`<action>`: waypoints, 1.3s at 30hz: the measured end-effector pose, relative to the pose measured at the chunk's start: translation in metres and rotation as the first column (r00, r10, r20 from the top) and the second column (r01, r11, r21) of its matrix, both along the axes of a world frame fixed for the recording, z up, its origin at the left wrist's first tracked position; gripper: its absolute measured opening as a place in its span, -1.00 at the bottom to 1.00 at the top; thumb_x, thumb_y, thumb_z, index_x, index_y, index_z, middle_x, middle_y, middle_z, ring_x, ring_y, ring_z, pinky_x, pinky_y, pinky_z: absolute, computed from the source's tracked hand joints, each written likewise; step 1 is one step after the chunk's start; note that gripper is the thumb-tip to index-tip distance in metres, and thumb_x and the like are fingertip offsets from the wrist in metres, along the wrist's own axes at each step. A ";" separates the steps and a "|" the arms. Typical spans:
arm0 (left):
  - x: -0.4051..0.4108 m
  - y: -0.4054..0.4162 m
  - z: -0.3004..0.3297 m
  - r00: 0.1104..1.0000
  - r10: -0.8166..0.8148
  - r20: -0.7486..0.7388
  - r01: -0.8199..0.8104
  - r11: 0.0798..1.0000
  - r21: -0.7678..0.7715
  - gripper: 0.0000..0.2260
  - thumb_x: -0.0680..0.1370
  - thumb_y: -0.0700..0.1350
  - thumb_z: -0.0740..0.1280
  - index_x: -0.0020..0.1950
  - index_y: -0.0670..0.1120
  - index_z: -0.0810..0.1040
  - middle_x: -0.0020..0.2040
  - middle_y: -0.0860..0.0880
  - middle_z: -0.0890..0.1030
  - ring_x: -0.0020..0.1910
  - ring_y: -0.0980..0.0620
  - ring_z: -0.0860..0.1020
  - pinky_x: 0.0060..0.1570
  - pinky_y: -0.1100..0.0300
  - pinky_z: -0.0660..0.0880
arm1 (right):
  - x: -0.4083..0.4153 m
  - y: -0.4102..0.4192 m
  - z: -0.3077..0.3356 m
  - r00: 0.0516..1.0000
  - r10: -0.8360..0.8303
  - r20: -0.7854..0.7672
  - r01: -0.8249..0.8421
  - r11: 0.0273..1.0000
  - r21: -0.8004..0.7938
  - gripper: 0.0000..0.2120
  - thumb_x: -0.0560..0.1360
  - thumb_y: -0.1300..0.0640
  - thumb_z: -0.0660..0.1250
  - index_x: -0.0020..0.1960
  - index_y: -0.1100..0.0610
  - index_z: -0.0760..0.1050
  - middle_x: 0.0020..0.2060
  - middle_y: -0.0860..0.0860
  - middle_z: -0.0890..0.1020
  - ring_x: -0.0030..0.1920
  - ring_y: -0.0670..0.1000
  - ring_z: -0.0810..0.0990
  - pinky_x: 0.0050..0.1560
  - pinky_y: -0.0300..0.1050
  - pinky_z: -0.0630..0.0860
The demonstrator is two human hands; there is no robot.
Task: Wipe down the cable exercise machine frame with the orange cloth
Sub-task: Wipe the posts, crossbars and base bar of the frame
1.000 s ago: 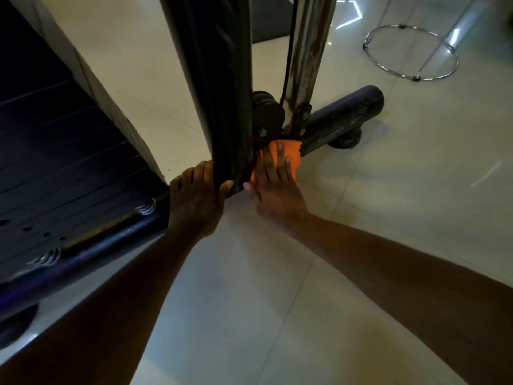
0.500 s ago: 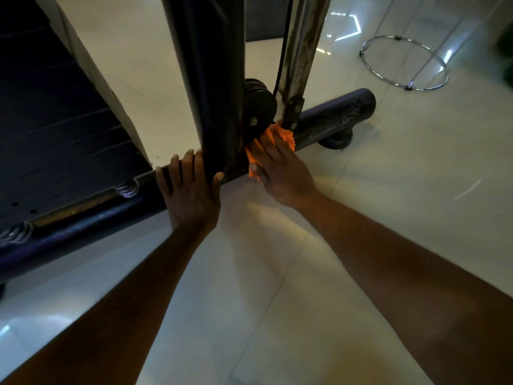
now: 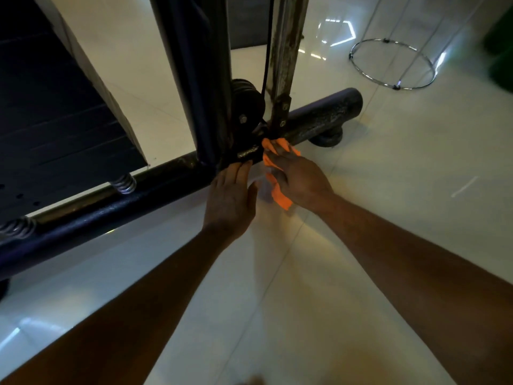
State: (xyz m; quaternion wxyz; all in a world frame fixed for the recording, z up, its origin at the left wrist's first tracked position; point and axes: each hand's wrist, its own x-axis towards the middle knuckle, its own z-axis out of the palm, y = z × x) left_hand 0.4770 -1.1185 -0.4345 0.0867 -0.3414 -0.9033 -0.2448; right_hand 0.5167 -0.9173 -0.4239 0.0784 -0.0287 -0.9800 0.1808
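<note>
Now our left hand (image 3: 231,198) has come off the dark upright post (image 3: 194,79) it was wrapped around a second ago and lies flat, fingers straight, on the base tube (image 3: 91,215) at the foot of that post, holding nothing. Our right hand (image 3: 298,179) has drawn the orange cloth (image 3: 280,197) back a little from under the pulley (image 3: 247,102); its fingers press the cloth against the base tube right beside the joint, with a loose tail of cloth hanging below the palm toward the floor (image 3: 361,273). We judge the wiping has shifted from the tight corner by the pulley to the front face of the tube, so the low frame is partly done and the long run of tube to the left looks untouched.

Counting: two hands, one cloth, one pulley, one black cable (image 3: 268,51), two uprights, counting the rusty pale one (image 3: 287,51), two visible springs (image 3: 125,184), and one chrome ring (image 3: 391,63) on the floor.
</note>
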 end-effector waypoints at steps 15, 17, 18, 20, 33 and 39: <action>-0.061 0.119 -0.024 0.969 0.239 -0.058 -0.239 0.971 0.017 -0.41 0.73 0.10 0.03 0.63 -0.24 0.34 0.58 -0.24 0.44 0.58 -0.25 0.40 0.56 -0.17 0.26 | -0.042 0.062 -0.031 0.983 -0.095 -0.155 0.113 0.987 0.114 -0.38 0.81 -0.12 0.02 0.77 0.18 0.05 0.76 0.15 0.05 0.74 0.32 -0.13 0.67 0.43 0.07; -0.065 0.122 -0.028 0.958 0.258 -0.125 -0.259 0.966 0.004 -0.39 0.73 0.15 0.10 0.62 -0.25 0.35 0.56 -0.25 0.47 0.55 -0.25 0.44 0.53 -0.16 0.31 | -0.045 0.071 -0.041 0.979 -0.101 -0.176 0.131 0.977 0.167 -0.38 0.82 -0.13 0.00 0.78 0.13 0.02 0.77 0.13 0.02 0.75 0.30 -0.14 0.67 0.42 0.04; -0.066 0.124 -0.030 0.956 0.260 -0.139 -0.265 0.964 -0.020 -0.38 0.73 0.17 0.15 0.63 -0.25 0.32 0.58 -0.25 0.45 0.57 -0.25 0.42 0.54 -0.15 0.28 | -0.046 0.082 -0.044 0.980 -0.089 -0.179 0.125 0.972 0.201 -0.39 0.81 -0.13 -0.01 0.78 0.10 0.00 0.77 0.11 0.00 0.75 0.28 -0.15 0.68 0.41 0.02; -0.067 0.127 -0.034 0.959 0.262 -0.109 -0.271 0.960 -0.072 -0.33 0.72 0.19 0.23 0.68 -0.23 0.24 0.63 -0.22 0.38 0.62 -0.22 0.33 0.59 -0.14 0.20 | -0.049 0.112 -0.041 0.983 -0.071 -0.172 0.114 0.960 0.257 -0.40 0.81 -0.11 -0.02 0.79 0.06 -0.02 0.77 0.09 -0.01 0.75 0.28 -0.14 0.67 0.42 0.01; -0.065 0.137 -0.040 0.902 0.378 -0.210 -0.397 0.916 -0.053 -0.20 0.69 0.43 0.11 0.64 -0.20 0.32 0.54 -0.19 0.49 0.49 -0.19 0.47 0.47 -0.10 0.27 | -0.053 0.204 -0.018 0.980 -0.164 -0.109 0.189 0.938 0.292 -0.42 0.75 0.02 -0.01 0.76 0.04 0.09 0.74 0.18 0.10 0.71 0.40 0.05 0.60 0.47 0.15; -0.063 0.143 -0.036 0.889 0.429 -0.160 -0.443 0.894 -0.069 -0.15 0.65 0.48 0.12 0.62 -0.19 0.32 0.52 -0.19 0.48 0.51 -0.21 0.43 0.50 -0.14 0.23 | -0.047 0.141 -0.029 0.988 -0.010 -0.153 0.043 0.977 0.210 -0.46 0.81 -0.02 0.05 0.77 -0.01 0.10 0.77 0.06 0.02 0.75 0.27 -0.18 0.68 0.43 -0.04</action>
